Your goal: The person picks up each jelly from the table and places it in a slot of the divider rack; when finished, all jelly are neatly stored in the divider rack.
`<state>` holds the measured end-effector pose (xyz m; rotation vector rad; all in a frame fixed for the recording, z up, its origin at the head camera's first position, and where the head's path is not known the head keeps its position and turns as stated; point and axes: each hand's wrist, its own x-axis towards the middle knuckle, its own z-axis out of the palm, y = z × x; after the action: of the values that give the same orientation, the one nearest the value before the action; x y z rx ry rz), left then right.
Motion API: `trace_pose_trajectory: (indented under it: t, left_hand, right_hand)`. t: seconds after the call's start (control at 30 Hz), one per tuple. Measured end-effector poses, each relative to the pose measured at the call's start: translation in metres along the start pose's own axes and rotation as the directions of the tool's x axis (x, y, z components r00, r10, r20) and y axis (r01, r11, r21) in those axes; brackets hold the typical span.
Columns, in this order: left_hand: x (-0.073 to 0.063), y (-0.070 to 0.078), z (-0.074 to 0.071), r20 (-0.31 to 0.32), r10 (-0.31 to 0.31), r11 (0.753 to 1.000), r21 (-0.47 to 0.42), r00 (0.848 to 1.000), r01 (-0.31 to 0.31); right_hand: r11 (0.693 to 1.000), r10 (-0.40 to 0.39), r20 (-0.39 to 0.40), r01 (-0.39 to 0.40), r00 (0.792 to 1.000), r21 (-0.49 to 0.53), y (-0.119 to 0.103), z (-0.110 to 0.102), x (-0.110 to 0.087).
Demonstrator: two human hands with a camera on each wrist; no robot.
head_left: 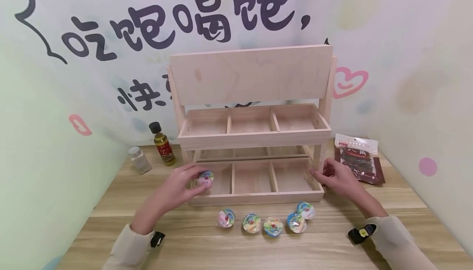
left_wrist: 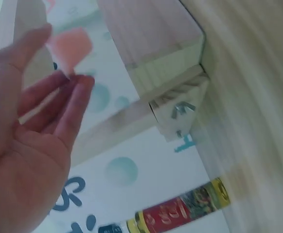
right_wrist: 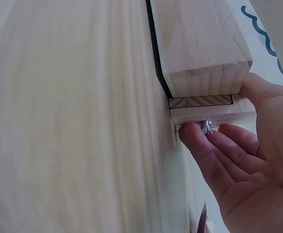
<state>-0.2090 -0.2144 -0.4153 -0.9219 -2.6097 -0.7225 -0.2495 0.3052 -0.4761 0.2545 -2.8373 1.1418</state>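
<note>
My left hand [head_left: 181, 184] pinches a small sealed jelly cup [head_left: 205, 177] with a printed lid between thumb and fingers. It holds the cup over the left compartment of the lower tray [head_left: 255, 199] of a pale wooden two-tier rack [head_left: 255, 75]. In the left wrist view, the jelly cup [left_wrist: 72, 47] looks pink and blurred. At the rack's right end, my right hand [head_left: 341, 179] grips the lower tray's side by the leg. The right wrist view shows its thumb on the wood and its fingers around a wing nut [right_wrist: 207, 126].
Several more jelly cups [head_left: 273, 226] lie on the wooden table [head_left: 207, 245] before the rack. A dark-capped oil bottle [head_left: 165, 149] and a white-lidded jar [head_left: 139, 161] stand left of it. To the right lies a spice packet [head_left: 358, 159]. The upper tray [head_left: 255, 140] has three compartments.
</note>
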Motion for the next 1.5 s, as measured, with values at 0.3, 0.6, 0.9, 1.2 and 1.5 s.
trace_pose_trajectory:
  t: [0.3, 0.6, 0.9, 1.2, 1.5]
  left_hand:
    - [0.016, -0.001, 0.016, 0.168, -0.06, 0.983, 0.181, 0.984, 0.029]
    - [0.022, 0.001, 0.03, 0.188, -0.032, 0.964, 0.267, 0.982, -0.019]
    - [0.022, 0.004, 0.035, 0.14, -0.06, 0.936, 0.352, 0.988, 0.007]
    - [0.02, 0.008, 0.033, 0.148, -0.19, 0.914, 0.387, 0.971, 0.12]
    - [0.019, 0.008, 0.031, 0.147, -0.203, 0.927, 0.348, 0.968, 0.142]
  right_hand:
    - [1.0, -0.01, -0.006, 0.01, 1.0, 0.0, -0.002, -0.001, 0.0]
    - [1.0, -0.02, -0.003, 0.02, 1.0, -0.004, -0.001, -0.005, 0.001]
    - [1.0, -0.022, -0.004, 0.022, 1.0, 0.003, 0.001, -0.003, 0.002]
    - [0.999, -0.035, -0.004, 0.035, 0.999, 0.007, 0.001, -0.001, 0.002]
    - [1.0, -0.023, 0.003, 0.023, 1.0, 0.014, 0.004, 0.001, 0.001]
